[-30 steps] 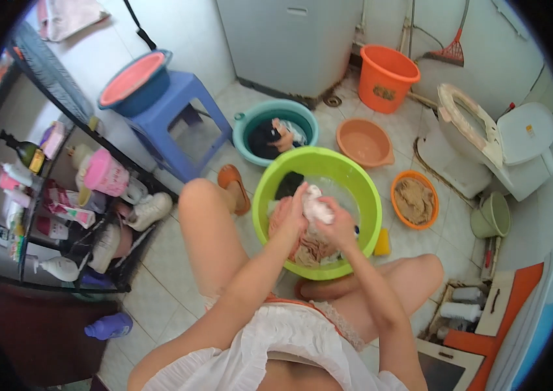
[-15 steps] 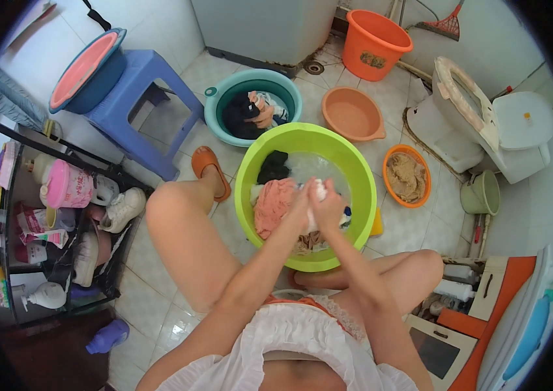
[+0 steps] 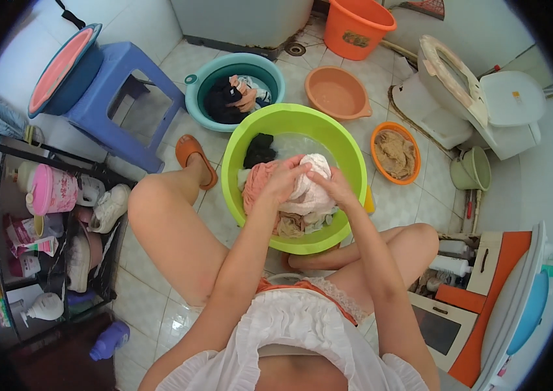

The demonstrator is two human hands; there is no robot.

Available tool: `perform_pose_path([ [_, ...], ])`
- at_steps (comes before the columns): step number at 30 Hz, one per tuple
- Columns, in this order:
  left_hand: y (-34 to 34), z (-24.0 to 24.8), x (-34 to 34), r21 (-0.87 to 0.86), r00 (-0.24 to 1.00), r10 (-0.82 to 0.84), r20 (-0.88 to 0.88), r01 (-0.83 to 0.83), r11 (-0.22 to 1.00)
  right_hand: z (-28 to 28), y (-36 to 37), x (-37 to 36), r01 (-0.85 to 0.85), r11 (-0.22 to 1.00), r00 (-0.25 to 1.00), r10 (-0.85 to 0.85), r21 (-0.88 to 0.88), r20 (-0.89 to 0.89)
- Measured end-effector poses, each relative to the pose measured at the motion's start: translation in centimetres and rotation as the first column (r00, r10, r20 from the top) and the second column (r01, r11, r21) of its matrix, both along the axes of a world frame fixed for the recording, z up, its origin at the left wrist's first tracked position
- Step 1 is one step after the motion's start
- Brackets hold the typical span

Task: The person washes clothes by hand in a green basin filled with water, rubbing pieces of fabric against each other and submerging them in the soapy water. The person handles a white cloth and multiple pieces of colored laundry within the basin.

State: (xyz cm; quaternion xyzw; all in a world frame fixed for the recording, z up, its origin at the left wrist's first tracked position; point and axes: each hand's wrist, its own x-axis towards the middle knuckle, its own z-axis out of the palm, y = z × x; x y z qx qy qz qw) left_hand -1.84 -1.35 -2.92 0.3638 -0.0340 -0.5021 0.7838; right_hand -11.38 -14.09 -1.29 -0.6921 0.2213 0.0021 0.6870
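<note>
Both hands are over a large lime-green basin (image 3: 359, 171) with some water and wet laundry in it. A whitish-pink cloth (image 3: 311, 190) is spread between them. My left hand (image 3: 287, 178) grips its left side, and my right hand (image 3: 333, 186) holds the right side, thumb on top. Next to my left hand lies a salmon-pink cloth (image 3: 258, 177), partly covered by that hand. A black garment (image 3: 260, 150) rests at the basin's left wall. Below the whitish cloth, a beige cloth (image 3: 291, 225) sits by the near wall.
Beyond stands a teal basin (image 3: 193, 107) with dark and pink clothes. A peach basin (image 3: 337, 91), an orange bucket (image 3: 356, 29) and an orange basin (image 3: 377, 154) with tan cloth stand right of it. A blue stool (image 3: 116, 72) and a crowded rack (image 3: 42, 156) are at the left.
The whitish cloth was bunched between my hands; now it is opened out wider. My hands have moved apart, and the view has shifted slightly.
</note>
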Motion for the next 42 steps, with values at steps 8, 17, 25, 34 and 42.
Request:
perform_pose_path([
  [8,3.7,-2.6,0.8,0.498,0.668,-0.42,0.614,0.085,0.863,1.6,-1.7,-1.9,0.286,0.707,0.883,-0.456,0.647,0.108],
  [17,-0.2,-1.2,-2.8,0.052,0.918,0.242,-0.314,-0.237,0.97,1.3,6.7,-0.3,0.232,0.806,0.97,-0.149,-0.545,0.192],
  [25,-0.9,0.6,-4.7,0.078,0.902,0.125,-0.413,-0.101,0.992,-0.3,6.9,0.4,0.355,0.599,0.925,-0.338,-0.717,0.175],
  [34,-1.8,-5.7,-3.9,0.133,0.92,0.11,-0.376,-0.064,0.989,-2.2,4.1,0.5,0.276,0.667,0.882,-0.462,-0.692,-0.092],
  [42,1.1,-1.3,-1.2,0.18,0.966,-0.013,0.259,-0.035,0.983,1.7,0.7,-0.2,-0.178,0.97,0.984,0.171,-0.164,-0.055],
])
